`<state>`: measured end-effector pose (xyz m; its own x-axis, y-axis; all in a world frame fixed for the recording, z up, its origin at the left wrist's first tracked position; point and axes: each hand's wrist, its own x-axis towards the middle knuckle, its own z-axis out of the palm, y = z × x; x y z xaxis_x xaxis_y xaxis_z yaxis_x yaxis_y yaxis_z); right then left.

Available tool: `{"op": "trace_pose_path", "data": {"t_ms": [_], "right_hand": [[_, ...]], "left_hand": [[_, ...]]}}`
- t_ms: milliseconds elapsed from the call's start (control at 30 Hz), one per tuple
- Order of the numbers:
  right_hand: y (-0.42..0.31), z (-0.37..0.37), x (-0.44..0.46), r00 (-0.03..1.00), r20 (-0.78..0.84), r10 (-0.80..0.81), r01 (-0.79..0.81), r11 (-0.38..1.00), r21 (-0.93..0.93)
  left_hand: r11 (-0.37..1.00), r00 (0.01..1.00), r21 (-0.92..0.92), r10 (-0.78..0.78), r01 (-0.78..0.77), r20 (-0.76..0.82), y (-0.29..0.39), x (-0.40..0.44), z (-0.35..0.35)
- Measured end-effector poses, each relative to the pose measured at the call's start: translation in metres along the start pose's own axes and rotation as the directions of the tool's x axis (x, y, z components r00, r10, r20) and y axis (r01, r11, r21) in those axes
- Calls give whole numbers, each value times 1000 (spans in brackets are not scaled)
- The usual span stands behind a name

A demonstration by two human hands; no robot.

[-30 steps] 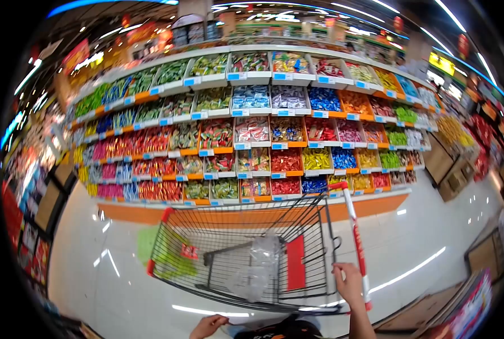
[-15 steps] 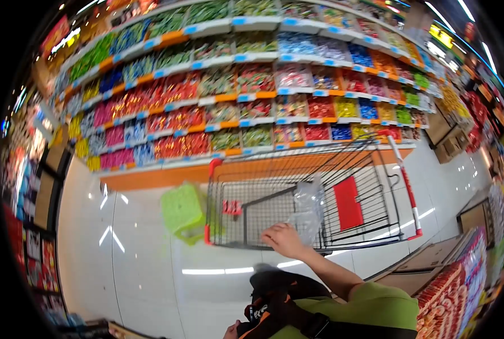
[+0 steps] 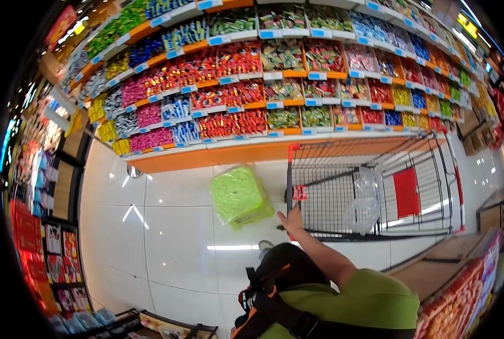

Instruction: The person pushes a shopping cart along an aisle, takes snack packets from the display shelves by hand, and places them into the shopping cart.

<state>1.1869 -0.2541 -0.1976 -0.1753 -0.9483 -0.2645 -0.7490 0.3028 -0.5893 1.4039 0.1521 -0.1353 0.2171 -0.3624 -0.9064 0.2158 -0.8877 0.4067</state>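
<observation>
My right hand (image 3: 290, 219) reaches forward at the near front corner of a wire shopping cart (image 3: 331, 195). Its thumb and fingers look spread apart, and I cannot tell whether they touch the cart's frame. Just left of the cart, a lime-green plastic stool (image 3: 238, 189) in clear wrapping stands on the floor. A clear plastic bag (image 3: 366, 198) lies inside the cart, near a red panel (image 3: 405, 192). My left hand is out of view.
Stepped shelves (image 3: 235, 101) of colourful wrapped packets run across the front. Stacked red packs (image 3: 455, 302) stand at the lower right. Dark-framed display racks (image 3: 60, 243) line the left side, and glossy white tiles (image 3: 178, 237) cover the floor.
The view has shifted left, so the cart and stool now appear farther right. My right hand has gone from over the cart to its front corner. My left hand has left the view.
</observation>
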Motion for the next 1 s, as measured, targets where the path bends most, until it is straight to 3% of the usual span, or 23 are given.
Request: {"op": "trace_pose_path", "data": {"t_ms": [67,167,267,367,433,467,500,600,700,733,833,933,967,1000], "right_hand": [[-8,12,-5,987,14,158,-158,987,33],[-16,9,-8,973,-7,231,-231,973,-16],[-22,-5,-26,982,-62,180,-183,982,-47],[-11,15,-37,951,-222,214,-248,959,-138],[-8,26,-50,922,-341,184,-253,952,-172],[-10,29,-53,912,-357,201,-276,945,-175],[-10,28,-57,901,-377,215,-300,936,-182],[-13,26,-60,898,-388,208,-301,933,-197],[-6,21,-62,915,-371,157,-218,968,-128],[-5,18,-62,922,-353,162,-219,967,-127],[0,11,-64,917,-378,125,-179,978,-110],[1,-2,-67,924,-364,121,-185,972,-148],[8,-4,-67,924,-369,101,-169,973,-156],[15,-6,-65,925,-374,72,-144,975,-168]], "left_hand": [[999,1000,53,5,-4,-14,16,4,-39],[987,1000,160,28,-26,-8,44,24,-97],[923,996,374,78,-91,50,83,58,-161],[701,962,659,213,-271,169,140,114,-226],[544,909,732,313,-410,277,192,162,-267],[729,901,531,329,-433,283,232,158,-256],[757,932,552,220,-349,288,297,125,-229],[591,899,729,-16,-345,438,376,142,-205],[191,711,738,-195,-648,675,411,152,-182],[-10,683,697,-205,-717,701,406,180,-190],[82,798,833,-249,-547,548,439,155,-181],[55,792,815,-207,-577,574,457,147,-185],[-22,692,703,-199,-711,694,448,172,-202],[-93,701,700,-207,-708,682,450,165,-196]]}}
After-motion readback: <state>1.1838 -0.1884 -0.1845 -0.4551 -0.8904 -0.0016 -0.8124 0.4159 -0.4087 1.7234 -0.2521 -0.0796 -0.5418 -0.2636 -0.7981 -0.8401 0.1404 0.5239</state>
